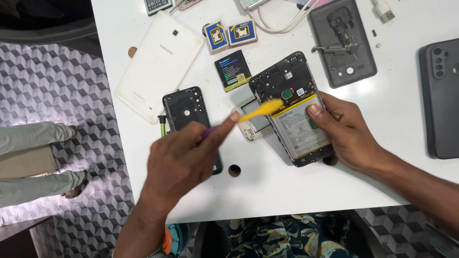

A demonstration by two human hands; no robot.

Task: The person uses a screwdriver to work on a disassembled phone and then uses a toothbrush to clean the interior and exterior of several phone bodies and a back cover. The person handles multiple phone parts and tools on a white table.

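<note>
Near the table's front edge (287, 203), your left hand (179, 162) pinches a yellow brush (260, 111); your right hand (346, 131) grips the opened phone (294, 107), with bare tabletop below.

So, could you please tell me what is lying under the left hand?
Under the left hand lies a dark phone back cover; its upper part shows. The hand hides its lower part.

Both forearms are bare, with no sleeves, watch or rings showing. The left hand (179, 160) and right hand (346, 134) have short, trimmed nails. At the bottom centre of the frame the person's lap shows dark trousers (287, 236) patterned with blue-green and yellowish leaves.
</note>
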